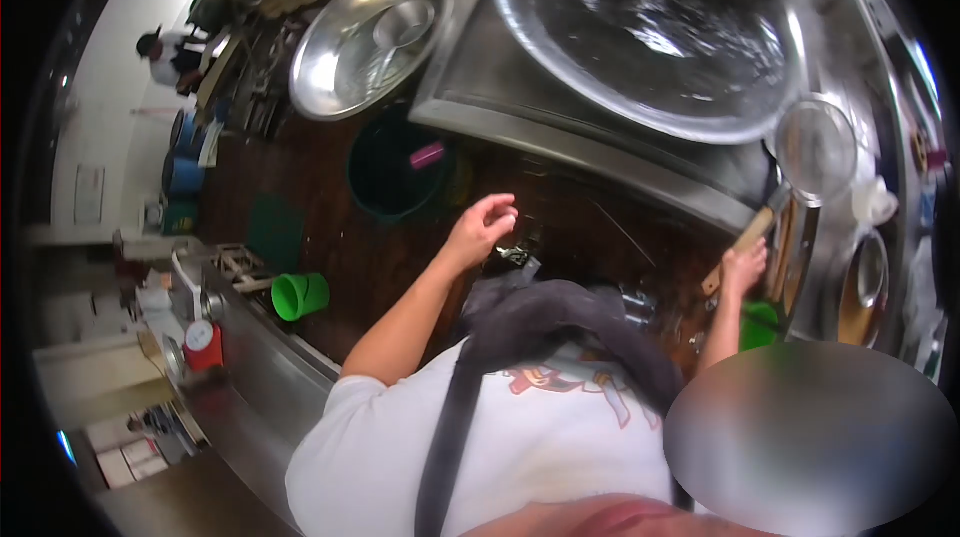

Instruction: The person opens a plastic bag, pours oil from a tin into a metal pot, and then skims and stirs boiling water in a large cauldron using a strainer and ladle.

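My right hand [744, 265] is wrapped round the wooden handle of a round wire-mesh strainer [816, 149], whose mesh head lies beside the rim of a very wide metal pan [640, 122]. Dark, rippling liquid fills the pan, and steam rises at its far side. In mid-air in front of my body, my left hand [485, 227] holds nothing, its fingers loosely bent and apart. It is below the steel counter edge [580, 159], nearest to a dark green tub [375, 172] with a pink object [427, 155] at it.
A steel bowl with a ladle [325, 77] stands left of the pan. Green buckets [300, 297] [758, 325] are low on both sides. A red scale [204, 345] stands by the left steel counter [270, 387]. Another person [165, 62] is far off at the upper left.
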### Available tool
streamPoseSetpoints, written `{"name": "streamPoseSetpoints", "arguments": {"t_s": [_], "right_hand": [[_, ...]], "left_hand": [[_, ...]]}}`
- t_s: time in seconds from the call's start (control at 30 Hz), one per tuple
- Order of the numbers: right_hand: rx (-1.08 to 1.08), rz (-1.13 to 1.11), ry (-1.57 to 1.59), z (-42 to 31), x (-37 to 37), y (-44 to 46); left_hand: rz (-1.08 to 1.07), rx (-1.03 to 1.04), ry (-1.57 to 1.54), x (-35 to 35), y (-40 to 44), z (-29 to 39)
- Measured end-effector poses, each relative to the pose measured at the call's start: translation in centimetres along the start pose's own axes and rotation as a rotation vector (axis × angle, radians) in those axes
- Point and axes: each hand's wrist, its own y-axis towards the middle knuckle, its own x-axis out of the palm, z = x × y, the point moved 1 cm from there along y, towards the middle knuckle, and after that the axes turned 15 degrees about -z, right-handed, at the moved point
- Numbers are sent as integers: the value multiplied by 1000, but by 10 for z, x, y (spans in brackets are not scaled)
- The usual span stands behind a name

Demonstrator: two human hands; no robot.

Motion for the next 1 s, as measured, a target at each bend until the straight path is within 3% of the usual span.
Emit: {"name": "streamPoseSetpoints", "arguments": {"t_s": [0.13,0.2,0.27,0.33,0.4,0.47,0.53,0.6,0.7,0.73,0.8,0.9,0.93,1.0], "right_hand": [[-283,160,183,-71,-54,-31],[-354,122,275,-123,-72,-61],[-450,121,329,-172,-76,-84],[-295,-138,625,-237,-79,-119],[-438,-249,698,-292,-73,-150],[-470,-578,680,-319,-58,-177],[-469,-768,626,-356,-70,-205],[-273,-1002,692,-368,-64,-224],[-278,-992,638,-399,-86,-246],[-267,-1005,606,-405,-87,-249],[-255,-1015,608,-406,-79,-251],[-282,-989,630,-411,-69,-253],[-350,-951,623,-411,-62,-253],[-280,-972,550,-427,-62,-254]], "left_hand": [[214,179,114,-143,35,-6],[365,247,38,-228,61,-3],[544,168,183,-319,101,-13],[627,207,171,-409,160,-46],[642,149,251,-483,214,-67],[678,-17,568,-536,265,-84],[636,-177,738,-564,306,-102],[519,-232,732,-564,321,-112],[315,-227,607,-568,345,-154],[229,-319,363,-555,339,-143],[53,-152,-161,-558,346,-152],[44,7,-298,-558,286,-95],[93,94,-349,-551,241,-70],[156,187,-290,-549,154,-46]]}}
